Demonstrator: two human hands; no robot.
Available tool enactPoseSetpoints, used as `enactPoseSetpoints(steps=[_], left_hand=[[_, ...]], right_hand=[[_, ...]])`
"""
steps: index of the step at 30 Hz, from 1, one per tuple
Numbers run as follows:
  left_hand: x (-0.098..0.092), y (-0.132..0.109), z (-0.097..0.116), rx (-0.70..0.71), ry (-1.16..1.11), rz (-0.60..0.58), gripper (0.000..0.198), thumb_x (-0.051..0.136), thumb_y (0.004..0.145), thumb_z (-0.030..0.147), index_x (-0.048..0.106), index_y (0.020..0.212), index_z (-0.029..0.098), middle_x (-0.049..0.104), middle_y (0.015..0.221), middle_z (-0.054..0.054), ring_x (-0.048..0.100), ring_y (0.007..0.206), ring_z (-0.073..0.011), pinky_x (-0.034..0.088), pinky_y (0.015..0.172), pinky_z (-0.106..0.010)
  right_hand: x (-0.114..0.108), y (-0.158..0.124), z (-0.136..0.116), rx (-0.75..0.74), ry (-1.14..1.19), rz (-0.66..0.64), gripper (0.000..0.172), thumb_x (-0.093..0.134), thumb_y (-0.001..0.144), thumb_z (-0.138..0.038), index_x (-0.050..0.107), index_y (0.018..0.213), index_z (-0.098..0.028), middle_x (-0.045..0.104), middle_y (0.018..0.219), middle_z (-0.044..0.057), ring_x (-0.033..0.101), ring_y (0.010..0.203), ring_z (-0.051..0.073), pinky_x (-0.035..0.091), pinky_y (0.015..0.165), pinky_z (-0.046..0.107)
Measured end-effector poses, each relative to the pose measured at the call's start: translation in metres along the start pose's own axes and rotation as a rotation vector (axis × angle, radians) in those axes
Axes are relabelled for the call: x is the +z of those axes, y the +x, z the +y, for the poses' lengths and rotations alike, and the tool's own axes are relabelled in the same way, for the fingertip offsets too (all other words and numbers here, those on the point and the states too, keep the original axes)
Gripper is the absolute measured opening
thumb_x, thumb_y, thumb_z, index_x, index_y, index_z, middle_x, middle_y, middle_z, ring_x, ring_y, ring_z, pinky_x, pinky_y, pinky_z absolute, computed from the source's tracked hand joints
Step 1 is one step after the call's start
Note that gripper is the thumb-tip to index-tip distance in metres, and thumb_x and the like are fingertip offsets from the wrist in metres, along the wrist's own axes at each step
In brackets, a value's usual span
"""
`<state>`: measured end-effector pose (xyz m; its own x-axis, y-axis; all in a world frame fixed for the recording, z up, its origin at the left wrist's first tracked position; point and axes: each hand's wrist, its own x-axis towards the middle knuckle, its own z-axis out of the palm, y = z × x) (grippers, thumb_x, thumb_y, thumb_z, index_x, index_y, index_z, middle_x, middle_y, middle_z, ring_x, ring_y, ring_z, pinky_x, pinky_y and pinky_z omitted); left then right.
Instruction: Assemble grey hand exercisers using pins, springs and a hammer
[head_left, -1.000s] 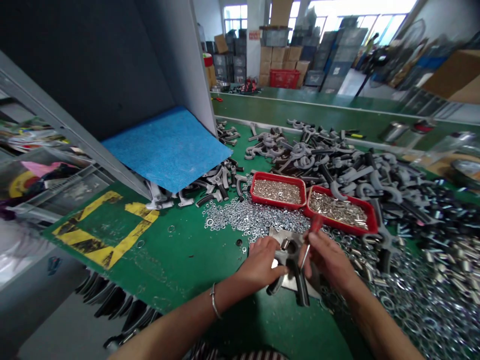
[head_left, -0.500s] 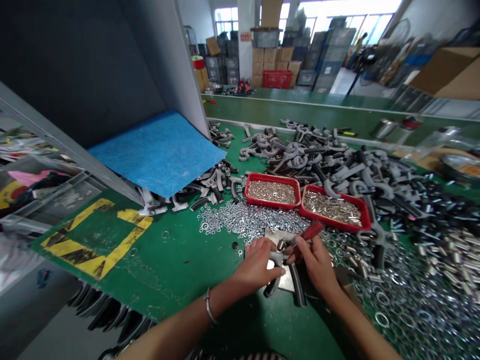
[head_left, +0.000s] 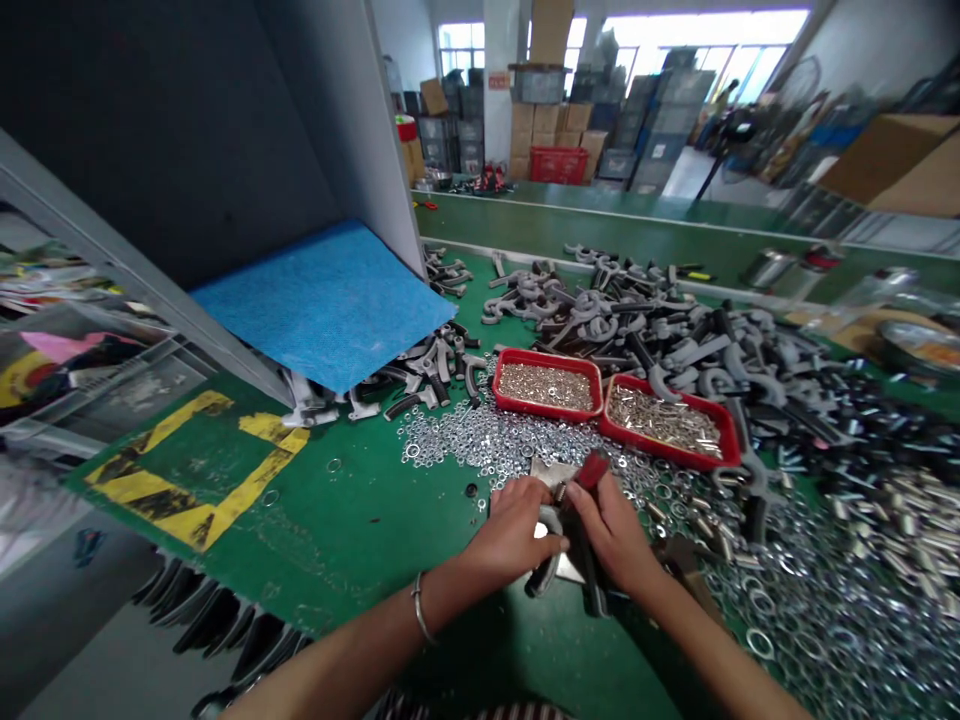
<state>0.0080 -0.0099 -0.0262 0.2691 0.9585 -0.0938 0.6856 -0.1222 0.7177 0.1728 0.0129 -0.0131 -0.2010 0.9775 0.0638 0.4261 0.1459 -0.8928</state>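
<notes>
Head view: left hand (head_left: 516, 528) clasps a grey fitting (head_left: 553, 519); right hand (head_left: 613, 530), slanted inward, grips a red-handled tool (head_left: 592, 470).

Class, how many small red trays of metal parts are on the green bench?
2. The left tray stands behind scattered small rings; the right tray sits beside it, beyond the right hand. Others could be hidden.

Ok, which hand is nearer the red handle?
Right: the right hand grips the red handle, while the left hand is left of it, holding the gray part.
</notes>
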Motion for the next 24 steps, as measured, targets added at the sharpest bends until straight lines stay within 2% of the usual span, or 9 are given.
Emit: enactPoseSetpoints(steps=[5, 7, 9, 11, 14, 17, 20, 22, 24], left_hand=[[-0.001, -0.001, -0.001, 0.006, 0.003, 0.014, 0.032, 0.07, 0.08, 0.031, 0.055, 0.107, 0.022, 0.056, 0.116, -0.005, 0.049, 0.11, -0.0262, 0.037, 0.093, -0.038], [-0.001, -0.002, -0.003, 0.016, -0.001, 0.004, 0.037, 0.073, 0.077, 0.034, 0.055, 0.107, 0.021, 0.057, 0.116, -0.006, 0.049, 0.11, -0.0266, 0.037, 0.094, -0.039], [-0.001, -0.004, -0.004, 0.033, -0.005, 0.003, 0.044, 0.076, 0.075, 0.038, 0.056, 0.109, 0.02, 0.056, 0.118, -0.007, 0.049, 0.113, -0.0273, 0.036, 0.097, -0.041], [0.0, -0.008, -0.004, 0.06, 0.004, 0.037, 0.052, 0.076, 0.077, 0.039, 0.054, 0.119, 0.019, 0.054, 0.126, -0.009, 0.046, 0.118, -0.028, 0.034, 0.1, -0.042], [0.001, -0.014, -0.001, 0.141, 0.051, 0.086, 0.058, 0.074, 0.08, 0.037, 0.05, 0.131, 0.022, 0.051, 0.132, -0.008, 0.043, 0.121, -0.027, 0.032, 0.102, -0.042], [-0.001, -0.016, 0.003, 0.2, 0.074, 0.062, 0.04, 0.071, 0.084, 0.035, 0.059, 0.121, 0.024, 0.058, 0.123, -0.004, 0.047, 0.114, -0.0248, 0.032, 0.099, -0.041], [-0.002, -0.013, 0.004, 0.198, 0.032, 0.047, 0.03, 0.07, 0.085, 0.032, 0.063, 0.113, 0.025, 0.061, 0.119, -0.003, 0.048, 0.113, -0.024, 0.032, 0.098, -0.039], [-0.003, -0.009, 0.004, 0.171, -0.017, 0.027, 0.027, 0.072, 0.083, 0.028, 0.064, 0.109, 0.026, 0.061, 0.117, -0.002, 0.048, 0.113, -0.0235, 0.033, 0.098, -0.038], [-0.005, -0.003, 0.005, 0.13, -0.048, 0.006, 0.026, 0.073, 0.08, 0.024, 0.065, 0.105, 0.026, 0.061, 0.113, -0.001, 0.049, 0.111, -0.0235, 0.034, 0.097, -0.037]], right_hand=[[0.001, -0.006, -0.026, 0.047, 0.485, -0.015, 0.023, 0.036, 0.101, -0.047, 0.045, 0.099, -0.026, 0.055, 0.056, -0.007, 0.043, 0.038, 0.011, 0.036, 0.039, 0.022], [-0.011, 0.0, -0.03, 0.036, 0.701, 0.091, 0.02, 0.041, 0.1, -0.045, 0.047, 0.098, -0.026, 0.059, 0.058, -0.006, 0.046, 0.04, 0.011, 0.039, 0.042, 0.022], [-0.026, 0.005, -0.024, 0.041, 0.724, 0.205, 0.023, 0.041, 0.099, -0.046, 0.05, 0.094, -0.025, 0.059, 0.056, -0.006, 0.048, 0.042, 0.012, 0.041, 0.045, 0.023], [-0.039, 0.006, -0.01, 0.099, 0.586, 0.168, 0.027, 0.043, 0.098, -0.048, 0.051, 0.088, -0.024, 0.057, 0.051, -0.006, 0.051, 0.044, 0.013, 0.044, 0.05, 0.024], [-0.051, 0.001, 0.017, 0.186, 0.165, 0.059, 0.033, 0.04, 0.097, -0.054, 0.05, 0.085, -0.025, 0.055, 0.05, -0.006, 0.055, 0.046, 0.016, 0.048, 0.055, 0.028], [-0.063, 0.001, 0.038, 0.199, -0.13, 0.161, 0.034, 0.052, 0.089, -0.057, 0.054, 0.094, -0.023, 0.066, 0.072, 0.004, 0.064, 0.066, 0.025, 0.052, 0.069, 0.04], [-0.073, 0.005, 0.043, 0.043, -0.368, 0.318, 0.048, 0.062, 0.083, -0.052, 0.054, 0.115, -0.017, 0.062, 0.114, 0.018, 0.055, 0.112, 0.037, 0.039, 0.1, 0.055], [-0.071, 0.003, 0.04, -0.082, -0.486, 0.318, 0.046, 0.055, 0.089, -0.047, 0.052, 0.123, -0.016, 0.057, 0.123, 0.019, 0.05, 0.119, 0.036, 0.035, 0.105, 0.055], [-0.061, -0.004, 0.034, -0.136, -0.454, 0.191, 0.033, 0.048, 0.095, -0.04, 0.054, 0.121, -0.019, 0.059, 0.118, 0.015, 0.054, 0.113, 0.031, 0.041, 0.101, 0.05]])
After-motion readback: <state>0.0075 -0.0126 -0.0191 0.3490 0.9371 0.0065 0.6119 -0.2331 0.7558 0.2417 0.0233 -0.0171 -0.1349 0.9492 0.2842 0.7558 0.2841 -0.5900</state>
